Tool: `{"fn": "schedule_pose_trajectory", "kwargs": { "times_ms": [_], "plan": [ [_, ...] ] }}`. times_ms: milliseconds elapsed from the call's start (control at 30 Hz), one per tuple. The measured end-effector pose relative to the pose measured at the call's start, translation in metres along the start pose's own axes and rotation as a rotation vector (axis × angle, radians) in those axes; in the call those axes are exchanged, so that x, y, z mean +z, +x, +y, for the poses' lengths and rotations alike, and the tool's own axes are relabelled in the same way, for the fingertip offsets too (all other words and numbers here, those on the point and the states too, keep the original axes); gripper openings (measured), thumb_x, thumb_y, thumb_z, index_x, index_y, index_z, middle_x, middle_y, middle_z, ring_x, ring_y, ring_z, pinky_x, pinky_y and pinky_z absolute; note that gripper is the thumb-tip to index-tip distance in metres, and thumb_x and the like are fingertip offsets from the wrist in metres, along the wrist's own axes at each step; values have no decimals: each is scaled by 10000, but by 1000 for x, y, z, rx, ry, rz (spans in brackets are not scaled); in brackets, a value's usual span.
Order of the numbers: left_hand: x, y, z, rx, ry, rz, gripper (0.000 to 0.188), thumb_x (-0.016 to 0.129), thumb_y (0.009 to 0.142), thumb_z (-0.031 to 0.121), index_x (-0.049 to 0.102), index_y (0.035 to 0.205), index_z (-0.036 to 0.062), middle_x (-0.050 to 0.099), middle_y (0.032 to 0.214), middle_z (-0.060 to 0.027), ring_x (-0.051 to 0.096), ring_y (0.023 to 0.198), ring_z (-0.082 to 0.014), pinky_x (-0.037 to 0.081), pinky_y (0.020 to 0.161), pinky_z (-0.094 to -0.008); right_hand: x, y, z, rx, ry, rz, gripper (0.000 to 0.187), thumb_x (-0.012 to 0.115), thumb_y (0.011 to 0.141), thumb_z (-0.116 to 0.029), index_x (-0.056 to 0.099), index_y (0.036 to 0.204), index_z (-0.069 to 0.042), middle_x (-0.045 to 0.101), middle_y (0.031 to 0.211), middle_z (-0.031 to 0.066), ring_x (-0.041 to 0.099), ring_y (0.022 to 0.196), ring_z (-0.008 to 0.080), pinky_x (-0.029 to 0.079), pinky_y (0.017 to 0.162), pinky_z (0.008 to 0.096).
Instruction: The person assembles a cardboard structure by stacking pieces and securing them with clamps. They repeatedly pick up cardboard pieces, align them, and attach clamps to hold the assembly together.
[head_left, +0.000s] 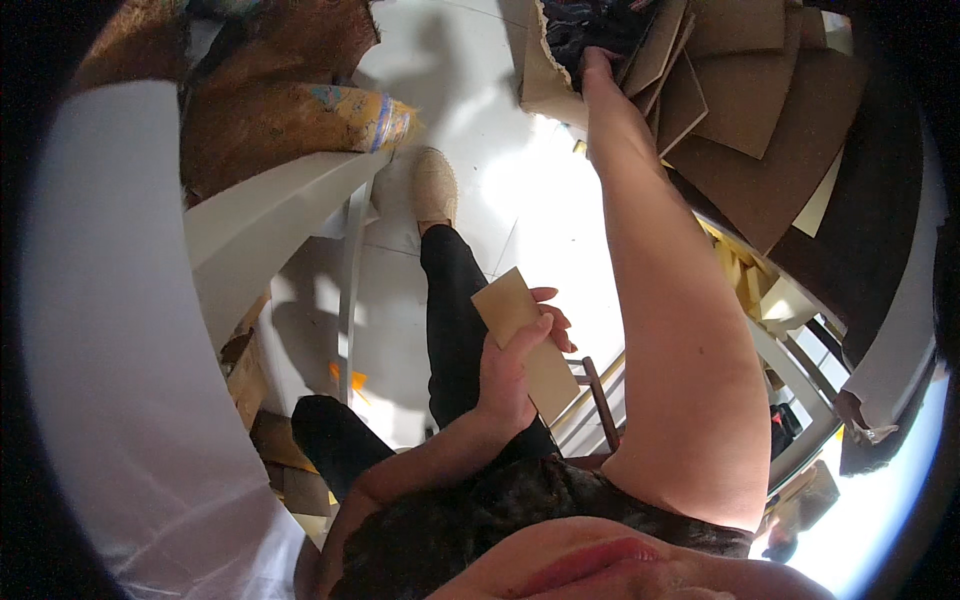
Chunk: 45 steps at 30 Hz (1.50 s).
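My left hand grips a flat tan cardboard strip above my lap, its ends sticking out above and below my fingers. My right arm stretches far forward, and my right hand reaches into an open cardboard box at the top of the view. The fingers are buried among dark patterned things inside the box, so what they touch is hidden. Loose brown cardboard sheets lie stacked just right of that hand.
A white table fills the left side, with its white leg and brown bags behind it. My black-trousered leg and beige shoe rest on the white floor. Cardboard scraps lie under the table. White shelving stands at right.
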<state>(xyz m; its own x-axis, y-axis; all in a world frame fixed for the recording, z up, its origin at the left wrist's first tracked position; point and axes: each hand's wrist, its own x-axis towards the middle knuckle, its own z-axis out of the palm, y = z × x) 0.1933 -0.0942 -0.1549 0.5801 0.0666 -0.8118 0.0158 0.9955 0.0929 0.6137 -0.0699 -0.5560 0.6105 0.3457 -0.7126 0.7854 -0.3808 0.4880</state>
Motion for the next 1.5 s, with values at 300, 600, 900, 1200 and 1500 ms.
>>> {"fn": "schedule_pose_trajectory", "kwargs": {
  "times_ms": [300,600,900,1200,1500],
  "plan": [
    [-2,-4,2,-3,0,5,330,540,880,120,481,1187,15,564,862,-62,547,760,-151,474,761,-327,7,4,-3,-23,-76,10,354,564,901,-268,622,1241,-186,541,1339,41,531,1189,327,458,896,575],
    [1,-3,4,-36,21,-2,339,518,895,145,469,1200,7,559,873,-72,546,766,-157,474,753,-325,15,11,-2,-28,-117,21,351,556,907,-261,620,1244,-190,536,1346,31,525,1198,323,449,909,574],
    [1,-2,4,-10,76,11,335,524,894,132,468,1202,13,555,875,-76,543,762,-155,471,739,-321,15,18,-5,-46,-175,62,347,548,912,-254,617,1247,-195,532,1352,21,519,1207,319,440,922,573],
    [-3,0,-2,31,43,-6,336,538,893,129,464,1196,4,554,872,-68,544,780,-159,465,761,-331,1,-27,-10,-137,-391,54,333,532,919,-254,625,1235,-200,547,1333,4,520,1200,332,426,907,630],
    [-13,0,2,94,-10,-33,311,519,934,235,506,1167,30,590,893,-66,570,785,-153,480,779,-352,-167,-273,38,-461,152,548,93,679,718,-124,684,758,-40,662,730,149,683,706,295,561,611,399]
  ]
}}
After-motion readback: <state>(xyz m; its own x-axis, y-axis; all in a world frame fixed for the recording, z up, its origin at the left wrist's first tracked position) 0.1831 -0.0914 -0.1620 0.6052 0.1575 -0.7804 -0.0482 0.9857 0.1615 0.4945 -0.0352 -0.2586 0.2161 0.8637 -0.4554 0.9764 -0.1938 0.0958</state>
